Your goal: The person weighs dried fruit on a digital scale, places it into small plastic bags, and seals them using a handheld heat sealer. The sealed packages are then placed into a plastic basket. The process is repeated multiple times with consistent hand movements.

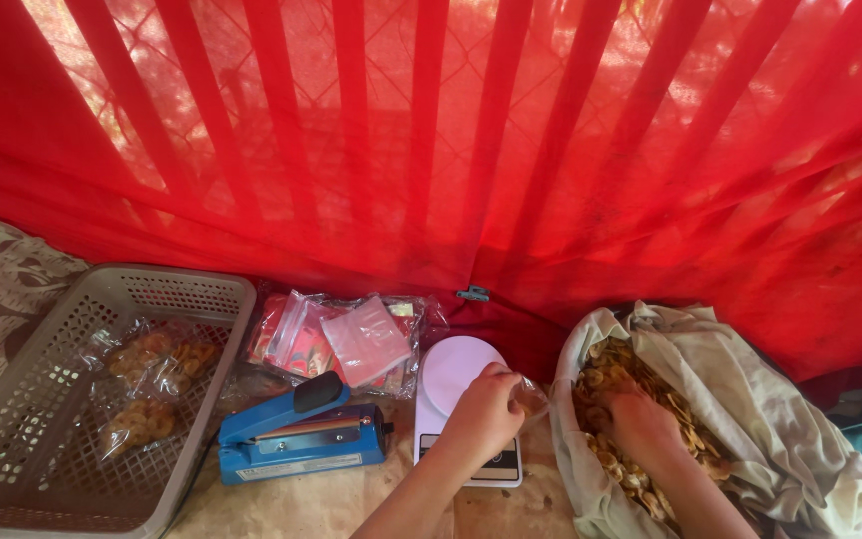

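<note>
A small clear bag (531, 397) is pinched in the fingers of the left hand (484, 414). The bag sits in the air just over the right edge of a white kitchen scale (456, 374), close to the cloth sack (750, 399). The left hand is curled tight around the top of the bag, and its arm comes up from the bottom edge of the view, over the front of the scale.

The right hand (641, 427) is down inside the open sack, resting palm-down on a heap of yellow chips (601, 384). Its fingers are bent into the chips, but I cannot tell if they hold any. That arm comes in from the bottom right corner.

The two hands are near each other, with only the sack's rim between them.

Left of the scale lies a blue heat sealer (296, 434) with a black knob, close beside the scale. Behind it is a pile of empty clear bags (351, 339) by the red curtain (451, 150). At the far left stands a grey basket (12, 439) with a few filled chip packets (147, 384) inside. There is bare mat (291, 504) in front of the sealer.
</note>
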